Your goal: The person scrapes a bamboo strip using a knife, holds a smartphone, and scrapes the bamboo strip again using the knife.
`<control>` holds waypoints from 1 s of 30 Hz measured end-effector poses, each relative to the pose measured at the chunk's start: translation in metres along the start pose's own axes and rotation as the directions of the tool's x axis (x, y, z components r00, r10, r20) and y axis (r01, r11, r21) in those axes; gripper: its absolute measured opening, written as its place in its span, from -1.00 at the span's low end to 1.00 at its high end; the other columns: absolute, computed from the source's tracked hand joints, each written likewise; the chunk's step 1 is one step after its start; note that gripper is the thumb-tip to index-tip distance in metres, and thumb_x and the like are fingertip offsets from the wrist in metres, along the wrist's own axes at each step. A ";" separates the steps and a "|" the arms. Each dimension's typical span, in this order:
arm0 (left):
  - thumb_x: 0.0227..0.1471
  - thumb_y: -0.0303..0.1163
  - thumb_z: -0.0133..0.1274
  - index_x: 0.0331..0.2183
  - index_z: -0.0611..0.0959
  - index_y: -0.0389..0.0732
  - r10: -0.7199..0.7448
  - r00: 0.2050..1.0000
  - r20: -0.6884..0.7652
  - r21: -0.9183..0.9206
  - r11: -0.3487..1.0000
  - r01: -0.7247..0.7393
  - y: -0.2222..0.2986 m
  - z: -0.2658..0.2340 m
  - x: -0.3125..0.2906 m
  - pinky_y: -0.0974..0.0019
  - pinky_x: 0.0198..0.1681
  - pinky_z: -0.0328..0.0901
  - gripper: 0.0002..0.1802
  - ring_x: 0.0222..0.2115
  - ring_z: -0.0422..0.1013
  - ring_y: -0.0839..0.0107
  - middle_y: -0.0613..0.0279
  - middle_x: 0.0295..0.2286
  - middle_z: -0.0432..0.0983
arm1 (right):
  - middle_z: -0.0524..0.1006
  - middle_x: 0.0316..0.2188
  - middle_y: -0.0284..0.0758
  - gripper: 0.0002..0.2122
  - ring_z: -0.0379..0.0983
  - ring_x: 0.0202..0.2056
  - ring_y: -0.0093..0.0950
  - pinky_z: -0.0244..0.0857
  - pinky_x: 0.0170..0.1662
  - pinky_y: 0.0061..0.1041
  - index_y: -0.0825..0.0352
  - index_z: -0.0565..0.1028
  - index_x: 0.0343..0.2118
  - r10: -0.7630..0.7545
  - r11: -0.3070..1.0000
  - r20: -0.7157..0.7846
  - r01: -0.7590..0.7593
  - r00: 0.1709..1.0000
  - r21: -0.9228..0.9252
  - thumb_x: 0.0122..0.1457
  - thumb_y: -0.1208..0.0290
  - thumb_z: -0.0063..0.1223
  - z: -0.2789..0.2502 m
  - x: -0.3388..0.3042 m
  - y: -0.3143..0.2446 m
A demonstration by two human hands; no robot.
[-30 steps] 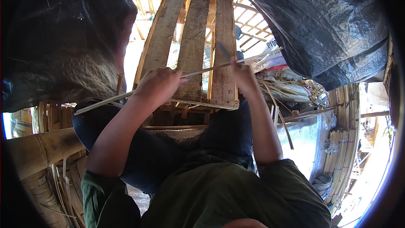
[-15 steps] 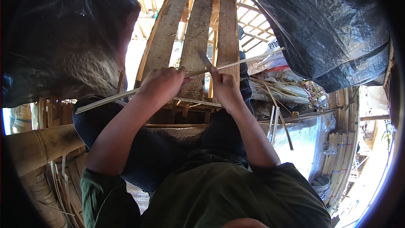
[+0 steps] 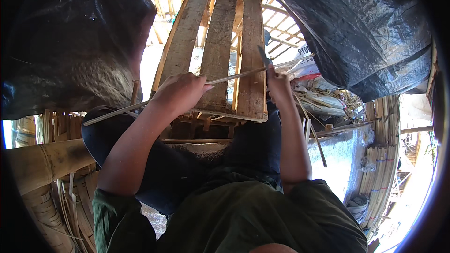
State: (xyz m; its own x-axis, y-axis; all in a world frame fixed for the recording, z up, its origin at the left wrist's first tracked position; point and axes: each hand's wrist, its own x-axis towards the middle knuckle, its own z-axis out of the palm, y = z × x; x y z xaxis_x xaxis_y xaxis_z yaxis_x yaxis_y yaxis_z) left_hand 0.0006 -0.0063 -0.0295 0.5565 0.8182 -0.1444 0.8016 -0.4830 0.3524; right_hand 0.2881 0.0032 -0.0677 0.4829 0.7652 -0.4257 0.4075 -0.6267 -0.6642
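Observation:
A long thin bamboo strip (image 3: 234,76) runs aslant from above my left knee up to the far right. My left hand (image 3: 180,91) is closed round it near its middle, over the left side of a slatted wooden bench (image 3: 218,42). In my right hand (image 3: 280,86) is a knife (image 3: 264,56), its blade pointing up and away. The blade meets the strip towards its far right part, just past the bench's right slat. The knife's handle is mostly hidden in my fingers.
Dark plastic sheeting (image 3: 356,23) hangs at both sides. A thick bamboo pole (image 3: 51,159) lies to the left. At the right are a printed white sack (image 3: 304,65), loose bamboo scraps (image 3: 318,100) and bundled strips (image 3: 377,168) standing upright.
My right hand and the knife have slid right along the strip, away from my left hand. The left hand and the strip stay nearly where they were.

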 end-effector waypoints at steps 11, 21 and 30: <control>0.28 -0.15 -0.12 -0.32 0.55 -0.32 -0.045 0.996 0.076 -0.031 0.998 0.048 0.002 -0.004 0.007 -0.06 -0.29 0.38 -0.61 -0.40 0.52 -0.08 -0.14 -0.52 0.52 | 0.17 -0.81 -0.53 -0.48 0.06 -0.84 -0.64 -0.11 -0.78 -0.52 0.33 0.42 -0.53 -0.027 0.996 0.018 0.025 0.999 0.083 0.28 -0.12 -0.13 0.005 0.016 0.021; 0.27 -0.16 -0.11 -0.32 0.54 -0.31 -0.066 0.995 0.070 -0.023 0.997 0.068 -0.004 0.000 0.003 -0.07 -0.27 0.36 -0.62 -0.38 0.50 -0.10 -0.17 -0.50 0.52 | 0.14 -0.81 -0.56 -0.52 0.03 -0.85 -0.68 -0.16 -0.81 -0.57 0.34 0.43 -0.42 -0.072 0.996 0.158 0.078 0.985 -0.034 0.30 -0.09 -0.13 0.001 0.000 -0.001; 0.27 -0.16 -0.12 -0.31 0.53 -0.31 -0.042 0.998 0.051 -0.033 0.998 0.044 -0.004 0.001 0.004 -0.08 -0.29 0.35 -0.63 -0.38 0.50 -0.13 -0.18 -0.50 0.52 | 0.20 -0.77 -0.54 -0.51 0.06 -0.81 -0.64 -0.06 -0.77 -0.55 0.36 0.41 -0.46 -0.070 0.997 0.164 0.074 0.984 -0.017 0.30 -0.08 -0.11 0.008 0.002 -0.005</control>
State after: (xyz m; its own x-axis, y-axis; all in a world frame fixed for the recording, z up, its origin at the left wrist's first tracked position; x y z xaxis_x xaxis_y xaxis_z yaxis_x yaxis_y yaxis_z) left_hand -0.0004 -0.0014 -0.0320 0.5327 0.8209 -0.2060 0.8175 -0.4361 0.3763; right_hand 0.2803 0.0088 -0.0701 0.3195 0.8212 -0.4729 0.4552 -0.5706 -0.6835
